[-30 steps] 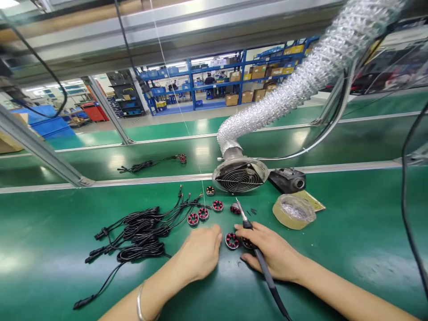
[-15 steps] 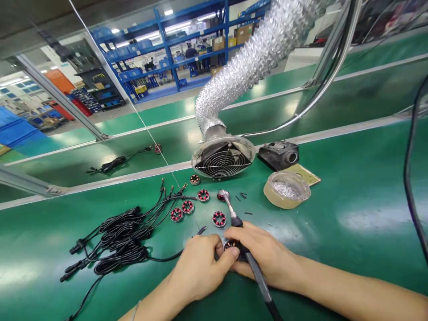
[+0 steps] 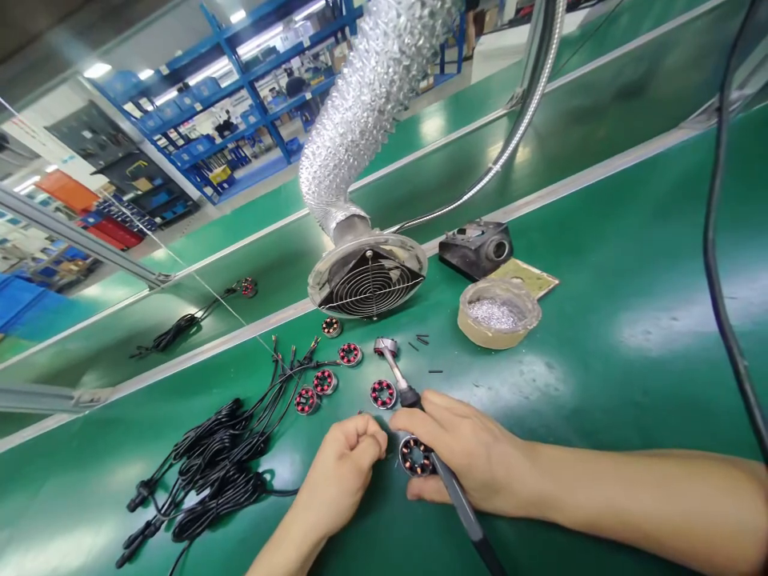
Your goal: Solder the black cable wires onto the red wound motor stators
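My right hand [image 3: 474, 452] is wrapped round the black handle of a soldering iron [image 3: 459, 496] and also steadies a round coil ring with copper windings [image 3: 416, 457] between its fingers. The iron's metal shaft points away toward a small coil part [image 3: 386, 346]. My left hand [image 3: 348, 460] is closed in a pinch just left of the ring, apart from it; what its fingertips hold is too small to make out. A red coil ring [image 3: 382, 394] lies beyond the hands, and several more lie to its left.
Bundled black cables [image 3: 219, 472] lie at the left. A fume hood with a fan grille [image 3: 370, 284] hangs at the back under a silver duct [image 3: 366, 112]. Right of it are a black holder [image 3: 477, 250] and a round tub of metal shavings [image 3: 499, 316]. A black cable [image 3: 714, 232] hangs at far right.
My left hand has moved left, away from the copper-wound ring, which now shows more fully. The camera view has tilted and shifted. My right hand still holds the iron.
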Available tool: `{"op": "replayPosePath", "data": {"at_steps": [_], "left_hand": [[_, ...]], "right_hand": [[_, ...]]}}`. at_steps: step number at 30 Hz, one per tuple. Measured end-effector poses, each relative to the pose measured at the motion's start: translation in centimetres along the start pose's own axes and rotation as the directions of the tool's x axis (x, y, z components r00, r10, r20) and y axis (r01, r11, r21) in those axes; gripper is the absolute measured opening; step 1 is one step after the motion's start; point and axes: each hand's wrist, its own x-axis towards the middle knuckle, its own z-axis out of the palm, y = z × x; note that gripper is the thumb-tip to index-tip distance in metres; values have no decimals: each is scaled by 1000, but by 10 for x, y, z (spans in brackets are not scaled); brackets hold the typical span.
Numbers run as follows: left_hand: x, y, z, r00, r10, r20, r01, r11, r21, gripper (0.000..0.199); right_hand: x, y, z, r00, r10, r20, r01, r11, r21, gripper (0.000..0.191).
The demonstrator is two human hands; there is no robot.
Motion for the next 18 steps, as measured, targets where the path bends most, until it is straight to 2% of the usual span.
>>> {"op": "replayPosePath", "data": {"at_steps": [3, 6, 8, 10, 12, 15, 18], "left_hand": [[-6, 2, 2, 998, 31, -47, -25, 990, 139, 31], [-12, 2, 7, 1000, 23, -15, -18, 963, 270, 31], [-13, 2, 6, 998, -13, 66, -2, 976, 218, 33], [-14, 3, 3, 986, -49, 159, 29, 991, 127, 37], [-14, 4, -3, 971, -89, 220, 66, 992, 109, 39], [-15, 5, -7, 978, -91, 188, 59, 983, 172, 37], [-12, 5, -5, 994, -13, 107, -3, 989, 145, 35]], "right_hand": [[0, 0, 1, 1000, -15, -23, 15, 1000, 5, 52], [-1, 0, 2, 998, -26, -51, 27, 999, 32, 42], [-1, 1, 2, 998, -18, -63, 21, 999, 45, 41], [-1, 2, 3, 997, -10, -72, 14, 999, 51, 46], [-1, 3, 4, 997, -8, -80, 13, 998, 62, 52], [-1, 4, 3, 997, -5, -75, 12, 996, 91, 52], [-2, 3, 3, 997, -8, -73, 17, 992, 127, 49]]}}
